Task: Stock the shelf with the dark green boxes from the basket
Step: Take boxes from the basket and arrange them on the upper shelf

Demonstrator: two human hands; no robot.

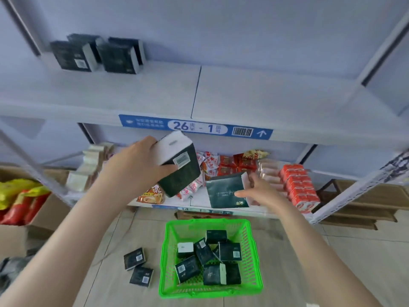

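Observation:
My left hand (135,162) grips a dark green box (179,167) with a white end, tilted, just below the white shelf's front edge (88,107). My right hand (259,191) holds a second dark green box (225,191) lower and to the right. A bright green basket (254,251) sits on the floor below, with several dark green boxes (208,260) lying in it. Two more boxes (138,267) lie on the floor left of the basket. On the shelf's back left stand several dark green boxes (95,53) upright.
A blue label strip (194,127) runs along the shelf edge. The lower shelf holds red snack packets (230,165), orange cartons (298,187) and pale packs (88,169). A cardboard box with yellow and red bags (20,200) stands at left. Shelf posts rise at both sides.

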